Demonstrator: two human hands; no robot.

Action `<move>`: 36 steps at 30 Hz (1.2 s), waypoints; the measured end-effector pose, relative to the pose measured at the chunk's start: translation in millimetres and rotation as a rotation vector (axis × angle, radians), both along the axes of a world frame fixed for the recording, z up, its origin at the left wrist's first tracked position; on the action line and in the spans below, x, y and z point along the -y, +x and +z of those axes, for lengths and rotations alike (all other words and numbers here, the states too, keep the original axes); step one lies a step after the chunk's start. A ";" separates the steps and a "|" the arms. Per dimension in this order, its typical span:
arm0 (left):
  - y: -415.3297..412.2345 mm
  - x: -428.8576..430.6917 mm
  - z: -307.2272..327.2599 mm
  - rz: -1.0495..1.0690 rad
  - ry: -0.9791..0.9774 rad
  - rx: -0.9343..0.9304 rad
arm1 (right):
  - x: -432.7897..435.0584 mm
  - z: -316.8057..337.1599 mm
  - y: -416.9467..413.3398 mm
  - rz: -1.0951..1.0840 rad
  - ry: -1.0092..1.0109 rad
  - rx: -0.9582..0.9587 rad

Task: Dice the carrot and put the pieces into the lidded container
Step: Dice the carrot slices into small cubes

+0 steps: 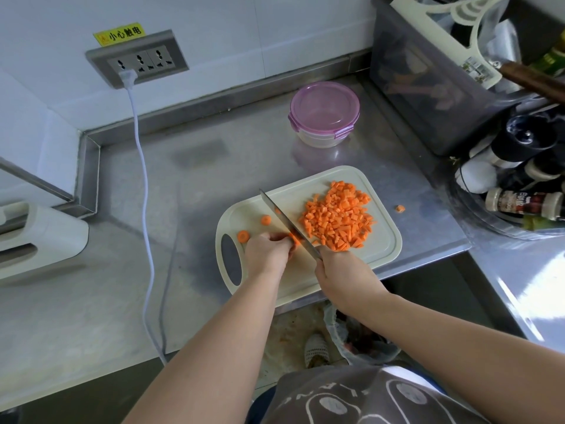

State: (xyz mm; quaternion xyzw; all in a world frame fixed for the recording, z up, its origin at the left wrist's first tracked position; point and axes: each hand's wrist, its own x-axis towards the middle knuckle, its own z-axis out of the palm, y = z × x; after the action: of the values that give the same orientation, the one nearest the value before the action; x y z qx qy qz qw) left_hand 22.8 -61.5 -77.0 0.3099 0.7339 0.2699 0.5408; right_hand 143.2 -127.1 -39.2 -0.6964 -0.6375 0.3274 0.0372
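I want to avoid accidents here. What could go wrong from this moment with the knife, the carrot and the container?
1. The left hand pins a small carrot remnant right beside the knife held by the right hand; the fingertips could get nicked.
2. One carrot piece already lies off the cutting board; more of the diced pile may scatter.
3. The container is still lidded, so it must be opened before transfer.

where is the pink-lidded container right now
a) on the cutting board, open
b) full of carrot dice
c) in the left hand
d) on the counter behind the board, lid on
d: the container sits on the steel counter beyond the cutting board, lid closed, and the diced carrot is piled on the board.
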 end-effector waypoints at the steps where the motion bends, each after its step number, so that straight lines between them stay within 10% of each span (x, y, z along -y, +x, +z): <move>1: -0.4 -0.2 -0.9 -0.002 0.002 -0.003 | -0.1 -0.5 -0.7 0.001 0.000 0.001; 36: -1.6 -0.3 3.4 -0.094 0.020 -0.117 | -8.4 -16.1 -6.4 0.039 -0.054 0.092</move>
State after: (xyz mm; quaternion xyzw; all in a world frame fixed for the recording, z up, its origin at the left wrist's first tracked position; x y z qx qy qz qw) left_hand 21.2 -61.2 -73.6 0.3647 0.7462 0.2331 0.5057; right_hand 136.7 -118.7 -55.3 -0.6988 -0.6430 0.3129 -0.0173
